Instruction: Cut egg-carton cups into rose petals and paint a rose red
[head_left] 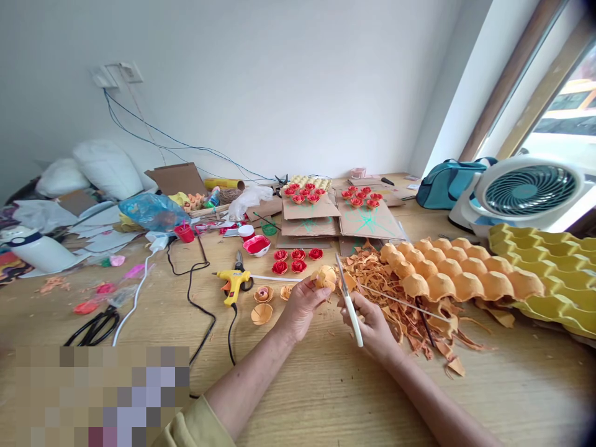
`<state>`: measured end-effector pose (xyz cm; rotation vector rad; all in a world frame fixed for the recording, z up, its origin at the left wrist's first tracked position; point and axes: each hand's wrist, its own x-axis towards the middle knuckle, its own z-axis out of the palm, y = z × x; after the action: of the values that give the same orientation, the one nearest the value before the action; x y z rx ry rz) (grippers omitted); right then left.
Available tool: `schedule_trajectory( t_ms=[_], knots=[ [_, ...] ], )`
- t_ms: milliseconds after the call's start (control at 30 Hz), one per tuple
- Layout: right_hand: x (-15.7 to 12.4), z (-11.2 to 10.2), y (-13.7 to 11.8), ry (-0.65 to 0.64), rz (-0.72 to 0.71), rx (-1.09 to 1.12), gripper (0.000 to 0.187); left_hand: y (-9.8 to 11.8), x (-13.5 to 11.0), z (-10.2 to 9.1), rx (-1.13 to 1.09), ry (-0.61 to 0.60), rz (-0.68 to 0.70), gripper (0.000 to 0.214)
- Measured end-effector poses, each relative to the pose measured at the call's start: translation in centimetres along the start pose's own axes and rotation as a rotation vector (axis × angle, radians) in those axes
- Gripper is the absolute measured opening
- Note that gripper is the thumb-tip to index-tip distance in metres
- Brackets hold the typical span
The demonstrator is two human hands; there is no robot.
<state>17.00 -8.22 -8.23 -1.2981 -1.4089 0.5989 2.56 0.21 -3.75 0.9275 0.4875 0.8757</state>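
My left hand (303, 304) is closed round a small orange egg-carton cup (326, 277), held just above the wooden table (326, 385). My right hand (370, 323) grips white-handled scissors (348, 298), blades pointing up and touching the cup's right edge. Right beside both hands lies a heap of orange cuttings (395, 298). Two cut orange cups (261, 304) lie left of my left hand, near a yellow glue gun (233, 282).
An orange egg tray (460, 276) and yellow egg trays (549, 273) lie at the right, a white fan (526, 192) and teal bag (444, 183) behind. Red paper roses (298, 261) sit ahead, more on cardboard (367, 220). Black scissors (93, 326), cables and clutter fill the left.
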Motion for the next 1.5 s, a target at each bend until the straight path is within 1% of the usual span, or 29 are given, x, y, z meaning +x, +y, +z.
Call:
schedule_trajectory(
  t_ms=[67,133,200,300,400,500,600,733,833,933,1033,1133,1267,1400,1500],
  knots=[
    [0.2,0.0,0.0,0.022,0.052,0.16,0.026,-0.4,-0.1,0.1,0.032,-0.025,0.011,0.027],
    [0.4,-0.1,-0.1,0.062,0.092,0.284,0.03,-0.9,-0.2,0.1,0.079,-0.052,0.015,0.028],
    [0.6,-0.1,-0.3,0.115,0.131,0.365,0.036,-1.4,-0.3,0.1,0.141,-0.085,0.016,0.029],
    [0.8,-0.1,-0.6,0.183,0.179,0.431,0.043,-2.0,-0.2,0.0,0.234,-0.131,0.034,0.032],
    [0.9,-0.1,-0.8,0.203,0.2,0.447,0.045,-2.0,-0.3,0.0,0.262,-0.163,0.029,0.034],
    [0.8,-0.3,-1.0,0.197,0.21,0.447,0.045,-1.6,-0.4,-0.1,0.221,-0.194,-0.022,0.038],
    [0.7,-0.4,-1.1,0.142,0.193,0.413,0.043,-1.1,-0.4,-0.2,0.192,-0.17,-0.094,0.039],
    [0.6,-0.4,-0.8,0.028,0.138,0.357,0.039,-0.8,-0.2,-0.7,0.252,-0.155,-0.15,0.034],
    [0.8,-0.4,-0.3,0.053,0.094,0.317,0.037,-0.9,0.2,-1.2,0.34,-0.169,-0.148,0.03],
    [1.0,-0.8,0.0,0.117,0.083,0.236,0.034,-1.1,0.6,-1.6,0.389,-0.145,-0.147,0.03],
    [1.1,-1.3,0.0,0.142,0.066,0.084,0.03,-1.1,0.8,-1.7,0.359,-0.089,-0.115,0.031],
    [1.0,-1.5,0.0,0.111,0.025,-0.078,0.023,-1.0,1.0,-1.8,0.29,0.011,-0.078,0.032],
    [0.8,-1.2,0.1,0.033,-0.088,-0.314,0.022,-0.8,1.3,-2.1,0.208,0.104,-0.048,0.033],
    [0.8,-1.0,0.3,-0.047,-0.144,-0.52,0.023,-0.6,1.5,-2.3,0.234,0.127,0.076,0.029],
    [0.8,-0.9,0.3,-0.052,-0.173,-0.644,0.02,-0.3,1.4,-2.1,0.237,0.124,0.123,0.026]
  ],
)
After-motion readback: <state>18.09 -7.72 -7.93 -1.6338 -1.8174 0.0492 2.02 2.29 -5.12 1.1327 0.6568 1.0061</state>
